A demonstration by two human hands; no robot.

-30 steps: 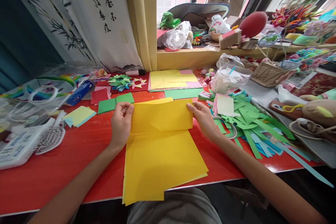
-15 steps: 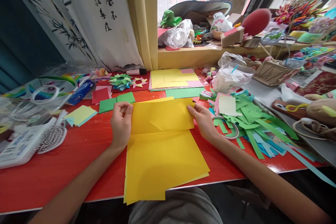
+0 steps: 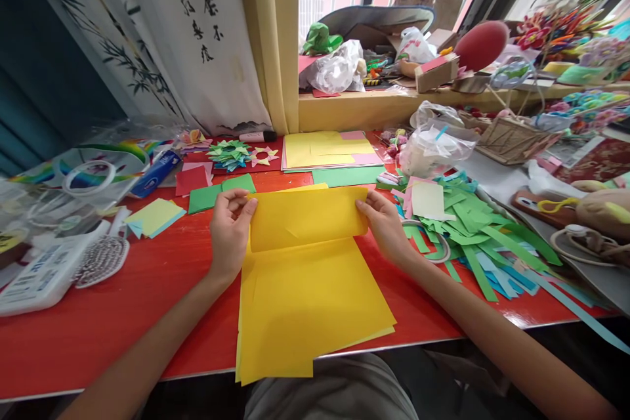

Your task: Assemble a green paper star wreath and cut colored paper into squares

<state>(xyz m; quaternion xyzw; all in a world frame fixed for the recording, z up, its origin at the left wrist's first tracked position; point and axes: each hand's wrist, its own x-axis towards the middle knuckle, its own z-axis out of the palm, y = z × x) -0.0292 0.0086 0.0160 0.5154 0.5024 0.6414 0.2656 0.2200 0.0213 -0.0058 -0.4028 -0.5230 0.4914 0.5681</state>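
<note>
Between my hands a piece of yellow paper [image 3: 308, 218] is held up by its two upper corners, its face bowed slightly. My left hand [image 3: 230, 231] pinches the left corner between thumb and fingers. At the right corner my right hand [image 3: 386, 223] pinches in the same way. Below and behind this piece lie more yellow sheets [image 3: 315, 305], stacked unevenly on the red table, their lower edge hanging past the table's front edge. One sheet has a notch at its lower right.
Green paper strips [image 3: 465, 216] lie heaped at right, with a tape roll partly under them. Further back is a stack of coloured paper [image 3: 319, 149]. Small paper squares [image 3: 156, 216], a hairbrush [image 3: 104, 259] and a white container [image 3: 46, 275] are at left.
The held paper's lower part has curled a little more, and its lower edge looks slightly rounded. Both hands keep their pinch. The whole view has shifted slightly.
</note>
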